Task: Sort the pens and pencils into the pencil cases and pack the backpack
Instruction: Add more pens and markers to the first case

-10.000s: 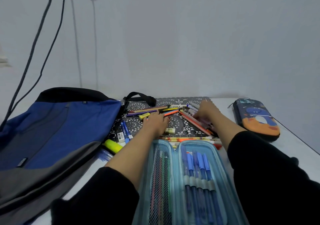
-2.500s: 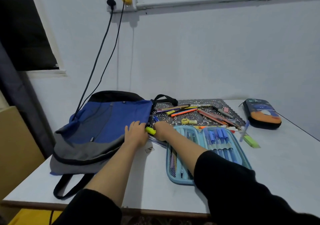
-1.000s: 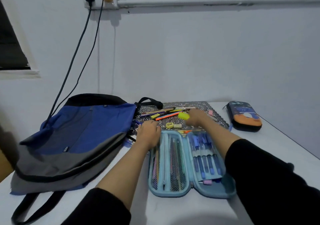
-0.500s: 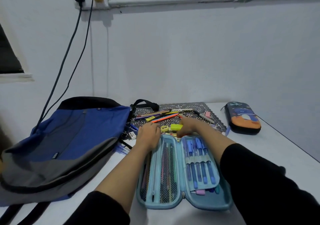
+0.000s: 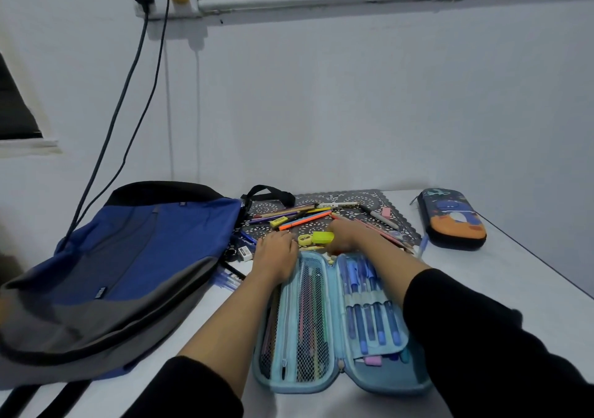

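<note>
Blue pencil case (image 5: 308, 321): lay open and flat on the table (image 5: 530, 289), right in front of the person, between the two forearms. A mesh pocket filled its left half. Blue pens sat under elastic loops in its right half.
Case direction: its long axis ran away from the person, with the far end toward the mat (image 5: 353, 197) and the near end toward the table's edge.
Yellow highlighter (image 5: 323, 237): sat just beyond the case's far rim, lying crosswise. Its long axis ran left to right, about square to the pens in the loops. Which end carried the cap could not be told.
Right hand (image 5: 347, 236): its fingers were closed on the highlighter's right end.
Left hand (image 5: 276, 253): lay on the case's far left corner with fingers bent. Whether it gripped the rim or only rested there could not be told.
Step in hand: probably stowing the highlighter in the case.
Doing it well: turn the highlighter to run lengthwise with the case before lowering it. Seat it in free room, not on top of the looped pens, so the halves can close later. Steady the case with the left hand.
Loose pens and pencils (image 5: 302, 218): were fanned across the mat, mostly lying left to right.
Backpack (image 5: 128, 256): lay flat to the left.
Second pencil case (image 5: 453, 221): lay zipped at the far right, well apart.
</note>
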